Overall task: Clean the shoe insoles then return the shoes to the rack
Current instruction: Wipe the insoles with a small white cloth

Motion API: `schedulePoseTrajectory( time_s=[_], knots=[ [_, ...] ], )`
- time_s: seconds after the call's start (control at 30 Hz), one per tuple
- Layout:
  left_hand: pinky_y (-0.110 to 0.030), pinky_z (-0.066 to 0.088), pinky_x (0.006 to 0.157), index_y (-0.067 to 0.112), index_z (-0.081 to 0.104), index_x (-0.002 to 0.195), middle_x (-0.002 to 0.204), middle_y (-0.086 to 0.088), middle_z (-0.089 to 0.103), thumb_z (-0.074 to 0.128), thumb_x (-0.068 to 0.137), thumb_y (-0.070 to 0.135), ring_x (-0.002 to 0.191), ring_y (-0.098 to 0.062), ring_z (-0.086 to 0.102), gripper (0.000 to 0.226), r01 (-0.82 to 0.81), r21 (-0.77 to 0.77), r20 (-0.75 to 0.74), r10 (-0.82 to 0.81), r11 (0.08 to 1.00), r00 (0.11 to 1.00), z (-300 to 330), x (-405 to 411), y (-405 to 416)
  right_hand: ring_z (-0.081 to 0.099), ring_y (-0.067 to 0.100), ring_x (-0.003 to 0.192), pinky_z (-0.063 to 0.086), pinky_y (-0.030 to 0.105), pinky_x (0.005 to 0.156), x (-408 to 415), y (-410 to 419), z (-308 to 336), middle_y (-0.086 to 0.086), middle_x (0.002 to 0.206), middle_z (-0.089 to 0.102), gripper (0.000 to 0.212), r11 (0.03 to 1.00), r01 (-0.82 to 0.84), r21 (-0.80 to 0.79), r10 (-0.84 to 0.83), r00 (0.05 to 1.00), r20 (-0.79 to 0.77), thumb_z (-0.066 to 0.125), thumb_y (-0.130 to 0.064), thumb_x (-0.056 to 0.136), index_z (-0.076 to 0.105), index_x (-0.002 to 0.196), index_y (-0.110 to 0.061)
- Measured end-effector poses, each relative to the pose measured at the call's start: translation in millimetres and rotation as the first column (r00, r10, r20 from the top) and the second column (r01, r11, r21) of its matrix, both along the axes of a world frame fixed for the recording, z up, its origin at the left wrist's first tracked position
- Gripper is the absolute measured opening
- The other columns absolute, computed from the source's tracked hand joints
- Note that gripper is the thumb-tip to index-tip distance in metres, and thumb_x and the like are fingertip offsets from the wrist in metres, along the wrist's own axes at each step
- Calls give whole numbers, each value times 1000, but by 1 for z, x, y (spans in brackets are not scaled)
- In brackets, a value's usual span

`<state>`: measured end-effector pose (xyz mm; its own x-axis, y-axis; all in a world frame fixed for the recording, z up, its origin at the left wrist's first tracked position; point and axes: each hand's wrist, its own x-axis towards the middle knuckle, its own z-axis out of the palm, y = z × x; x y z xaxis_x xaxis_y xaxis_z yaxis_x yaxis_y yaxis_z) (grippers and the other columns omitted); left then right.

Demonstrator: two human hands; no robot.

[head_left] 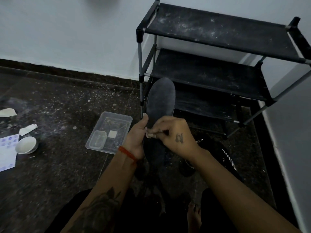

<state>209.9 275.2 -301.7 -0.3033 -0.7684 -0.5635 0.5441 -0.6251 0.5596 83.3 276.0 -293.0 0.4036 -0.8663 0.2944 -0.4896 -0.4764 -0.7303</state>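
A dark grey insole stands upright in front of me, toe end up. My left hand grips its left edge around the middle. My right hand pinches a small pale wipe against the insole's surface. Below my right wrist a black shoe with white stripes lies on the floor. The black shoe rack stands right behind the insole, its dusty shelves bare.
A clear plastic tray with a smaller container and a white pad lies on the speckled dark floor to the left. Farther left are a white bowl, a printed sheet and torn wrappers. A wall bounds the right side.
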Motion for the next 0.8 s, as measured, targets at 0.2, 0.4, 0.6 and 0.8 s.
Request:
schedulePoseTrajectory(
  time_s=[0.2,0.4,0.6,0.8],
  knots=[
    [-31,59,65,7,60,112,84,-9,74,25,100,45,73,-21,72,53,9,-1,-18,-9,1000,1000,4,-6,2,62,13,75,52,23,70,-18,-10,-2,3,80,68,21,983,163,-83,-174,972,-155,67,5,73,76,79,-13],
    [-25,59,61,7,61,99,77,-9,73,24,101,46,67,-18,72,54,8,-3,-40,-8,1000,999,1,-4,1,62,16,75,50,22,73,2,-2,-7,5,81,67,22,949,257,-185,-274,959,-74,59,3,71,73,81,-11],
    [-26,57,67,5,60,108,82,-10,73,27,101,43,70,-19,70,51,-24,-11,24,24,1000,999,1,1,-2,60,6,73,48,15,69,-5,0,7,-2,79,67,26,995,-99,26,100,993,-69,66,8,68,75,74,-16],
    [-32,58,62,6,59,108,78,-9,74,20,101,44,66,-20,72,55,47,-35,-33,-49,998,998,7,-5,3,63,14,77,52,23,68,-24,-8,5,2,84,68,26,984,176,19,-170,968,-186,66,6,69,75,79,-16]
  ],
)
